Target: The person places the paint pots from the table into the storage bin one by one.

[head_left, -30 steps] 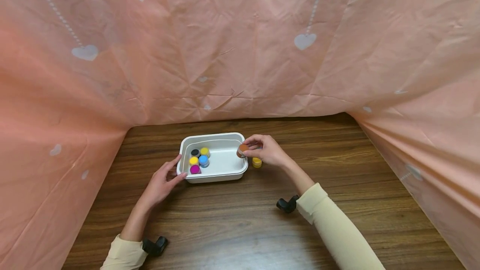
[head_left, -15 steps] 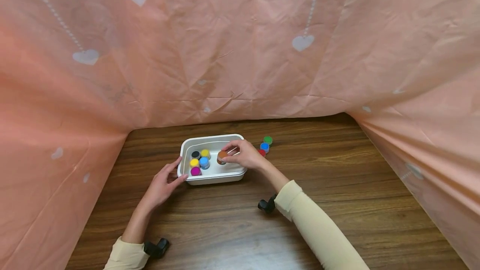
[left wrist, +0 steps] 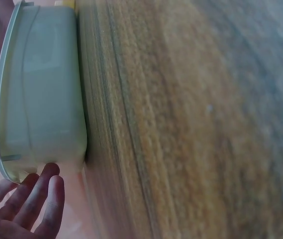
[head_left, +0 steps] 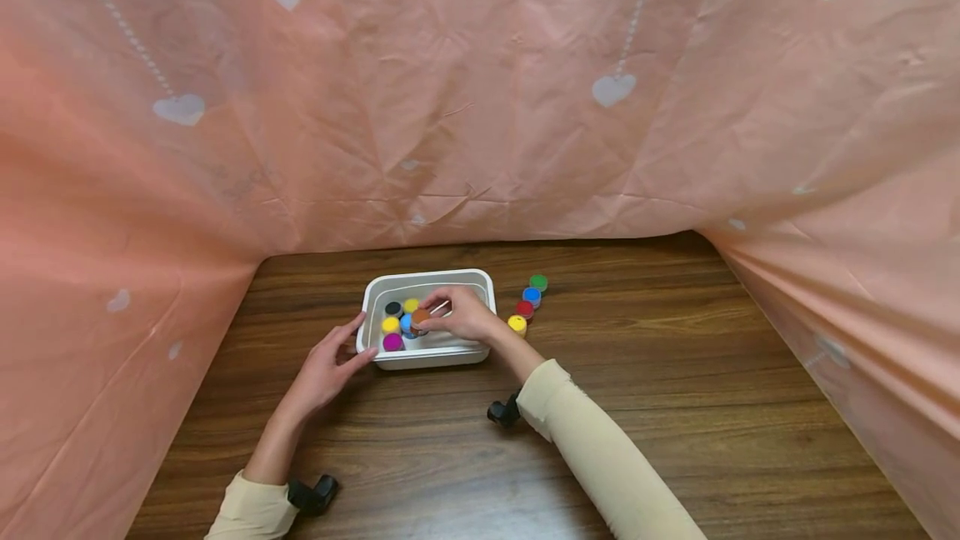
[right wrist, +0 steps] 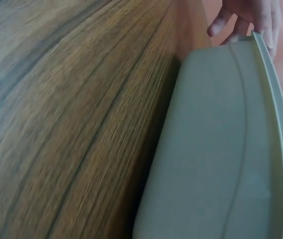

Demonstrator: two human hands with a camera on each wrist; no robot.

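Note:
A white rectangular tray (head_left: 431, 361) stands on the wooden table. My left hand (head_left: 322, 369) grips its left end; in the left wrist view the fingertips (left wrist: 56, 184) bend against the outer wall below the rim. Inside the tray, my right hand (head_left: 467, 317) pinches a small jar with an orange-brown lid (head_left: 420, 318), held beside the light-blue jar (head_left: 407, 322) and partly covering it. Around them in the tray's left half are a black jar (head_left: 393, 308), two yellow jars, one at the back (head_left: 411, 305), and a magenta jar (head_left: 392, 342). The right wrist view hides the tray's inside.
Right of the tray, a slanting row of jars stands on the table: green (head_left: 538, 282), blue (head_left: 532, 297), red (head_left: 524, 308) and yellow (head_left: 517, 323). A pink cloth (head_left: 480, 148) with white hearts hangs at the back and both sides.
My right hand has carried the orange-brown jar from the tray's right rim leftward to the light-blue jar, uncovering the row of jars on the table. My left hand stays on the tray.

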